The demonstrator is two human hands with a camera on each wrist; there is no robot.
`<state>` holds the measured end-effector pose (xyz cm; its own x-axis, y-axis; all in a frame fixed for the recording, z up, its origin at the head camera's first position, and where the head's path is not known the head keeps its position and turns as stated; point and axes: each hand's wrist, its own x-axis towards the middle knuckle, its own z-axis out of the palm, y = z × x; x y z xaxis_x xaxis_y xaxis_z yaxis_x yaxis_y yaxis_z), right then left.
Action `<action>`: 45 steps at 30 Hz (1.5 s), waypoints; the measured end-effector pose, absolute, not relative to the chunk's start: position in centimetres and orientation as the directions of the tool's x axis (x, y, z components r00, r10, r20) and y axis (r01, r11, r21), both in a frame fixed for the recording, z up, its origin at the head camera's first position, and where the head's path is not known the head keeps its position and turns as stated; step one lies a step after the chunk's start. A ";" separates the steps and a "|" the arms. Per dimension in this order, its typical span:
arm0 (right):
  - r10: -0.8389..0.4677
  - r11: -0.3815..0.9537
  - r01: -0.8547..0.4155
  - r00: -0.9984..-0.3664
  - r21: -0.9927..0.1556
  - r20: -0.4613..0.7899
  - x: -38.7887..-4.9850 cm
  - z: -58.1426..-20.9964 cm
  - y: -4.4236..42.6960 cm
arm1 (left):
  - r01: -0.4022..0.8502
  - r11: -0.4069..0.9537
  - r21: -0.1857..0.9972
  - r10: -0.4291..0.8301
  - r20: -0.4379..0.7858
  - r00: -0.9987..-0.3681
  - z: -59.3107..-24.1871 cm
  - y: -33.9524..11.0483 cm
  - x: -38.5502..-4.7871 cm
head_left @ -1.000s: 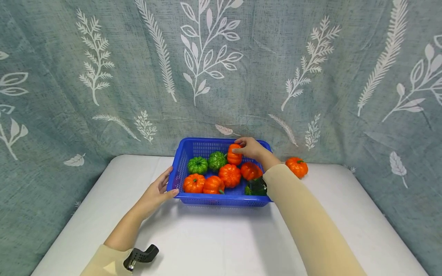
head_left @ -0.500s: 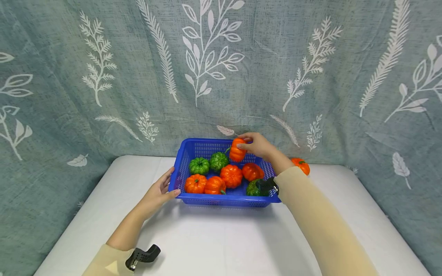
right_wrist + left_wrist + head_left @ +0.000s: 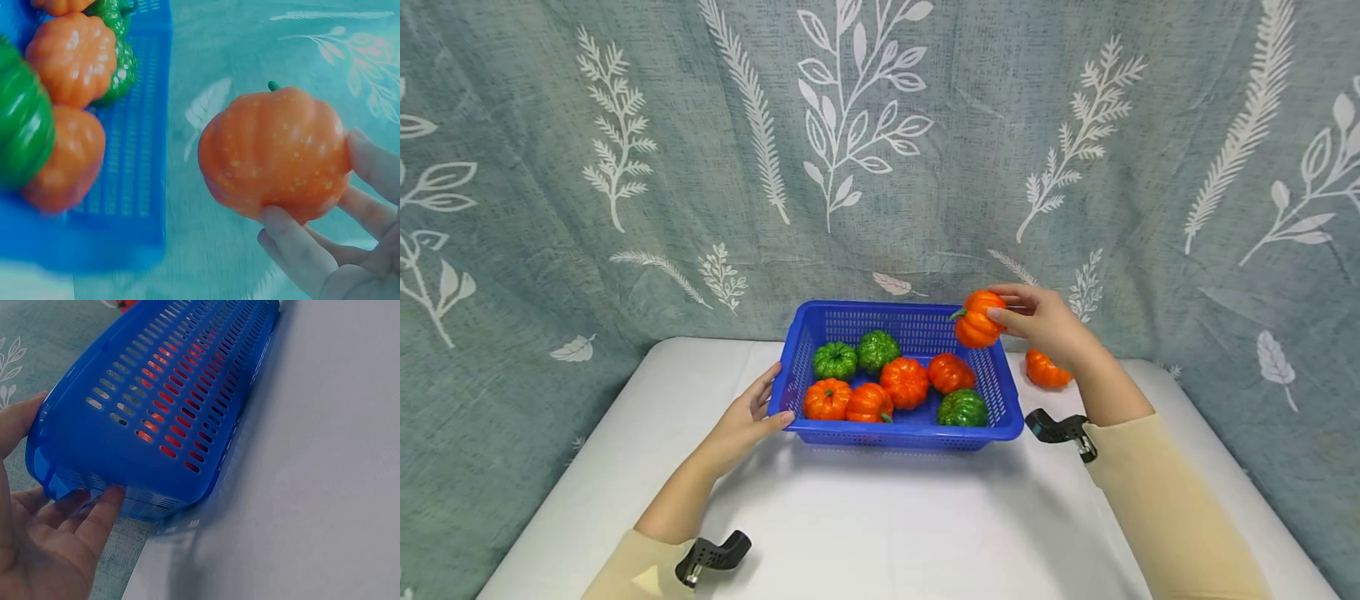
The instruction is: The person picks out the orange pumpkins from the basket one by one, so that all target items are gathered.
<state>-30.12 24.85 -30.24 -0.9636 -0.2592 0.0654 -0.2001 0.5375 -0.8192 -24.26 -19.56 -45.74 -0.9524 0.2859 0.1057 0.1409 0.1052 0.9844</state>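
My right hand point(image 3: 1048, 325) pinches a small orange pumpkin point(image 3: 979, 320) with a green stem, raised over the right back corner of a blue plastic basket point(image 3: 887, 428). The right wrist view shows the pumpkin point(image 3: 275, 153) between thumb and fingers, apart from the basket. My left hand point(image 3: 741, 425) holds the basket's left side. In the left wrist view its thumb lies on the rim and its fingers touch the outer wall point(image 3: 125, 450). Inside the basket lie several orange pumpkins point(image 3: 904, 383) and green ones, among them a dark green pumpkin point(image 3: 962, 408) at the front right.
Another orange pumpkin point(image 3: 1047, 370) lies on the white table point(image 3: 880, 517) right of the basket, partly behind my right hand. A grey-green curtain with white leaf prints point(image 3: 880, 167) hangs behind the table and along both sides. Each wrist wears a black camera mount point(image 3: 1063, 429).
My right hand has lifted the orange pumpkin from the back of the basket and carried it right, toward the basket's right edge. The left hand stays on the basket.
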 end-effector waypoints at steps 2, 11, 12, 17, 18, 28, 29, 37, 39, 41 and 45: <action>-0.228 0.565 -0.207 -0.969 -0.799 0.090 -29.0 -30.2 26.2 | 0.139 0.106 0.985 0.285 0.104 -0.953 -45.7 -19.5 -24.3; -0.041 0.579 -0.180 -0.980 -0.795 0.193 -25.9 -32.6 32.8 | 0.151 0.113 0.982 0.285 0.114 -0.952 -45.7 -19.5 -24.4; -0.014 0.574 -0.170 -0.980 -0.801 0.198 -25.7 -33.0 33.5 | 0.154 0.112 0.982 0.286 0.116 -0.951 -45.7 -19.6 -24.4; 0.114 0.461 -0.132 -0.972 -0.877 0.207 -25.3 -35.0 36.6 | 0.161 0.113 0.981 0.289 0.123 -0.949 -45.7 -19.7 -24.5; 0.136 0.432 -0.130 -0.969 -0.893 0.207 -25.4 -35.4 37.0 | 0.160 0.114 0.981 0.289 0.121 -0.950 -45.7 -19.7 -24.5; 0.334 0.390 0.001 -0.932 -0.921 0.141 -27.8 -39.8 40.6 | 0.139 0.110 0.984 0.286 0.102 -0.953 -45.6 -19.8 -24.4; 0.355 0.429 0.039 -0.926 -0.902 0.129 -28.2 -40.3 40.8 | 0.138 0.111 0.984 0.285 0.101 -0.953 -45.6 -19.8 -24.3; 0.406 0.460 0.178 -0.913 -0.870 0.028 -30.1 -43.0 42.2 | 0.134 0.115 0.984 0.282 0.097 -0.955 -45.7 -19.8 -24.3; 0.400 0.466 0.176 -0.916 -0.867 0.029 -30.3 -43.5 42.5 | 0.135 0.114 0.984 0.281 0.099 -0.955 -45.8 -19.8 -24.3; 0.398 0.474 0.180 -0.917 -0.862 0.028 -30.4 -43.9 42.7 | 0.136 0.108 0.985 0.281 0.101 -0.954 -45.8 -19.8 -24.3; 0.393 0.495 0.197 -0.919 -0.846 0.016 -30.2 -44.7 43.2 | 0.134 0.098 0.986 0.286 0.102 -0.953 -45.8 -19.7 -24.2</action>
<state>-30.20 43.19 -44.72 -0.9192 0.3934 0.0163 0.1970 0.4953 -0.8461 -24.24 -19.65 -45.80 -0.9529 0.2859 0.1016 0.1344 0.0975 0.9861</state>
